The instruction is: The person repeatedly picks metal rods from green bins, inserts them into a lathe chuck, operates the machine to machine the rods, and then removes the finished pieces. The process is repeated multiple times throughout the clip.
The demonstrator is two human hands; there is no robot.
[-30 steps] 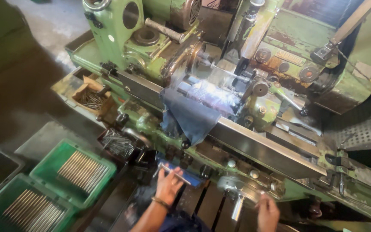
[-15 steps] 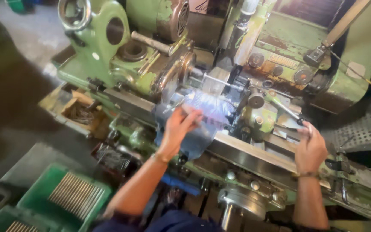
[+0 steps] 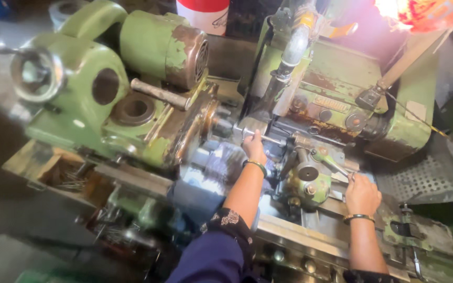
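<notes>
Both hands — left point(image 3: 254, 148), right point(image 3: 362, 193) — on chipped green lathe point(image 3: 148, 110).

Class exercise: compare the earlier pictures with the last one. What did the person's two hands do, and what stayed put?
The left hand rose from the machine's front edge to the metal rod at its middle. The right hand moved up onto the lever. The green machine stayed in place.

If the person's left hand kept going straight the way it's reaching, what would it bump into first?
The left hand points up and away into the green machine. It already sits at a thin metal rod in the machine's middle; whether it grips the rod is unclear. Straight on, it would probably meet the grey pipe and housing behind, though depth is hard to judge.
</notes>
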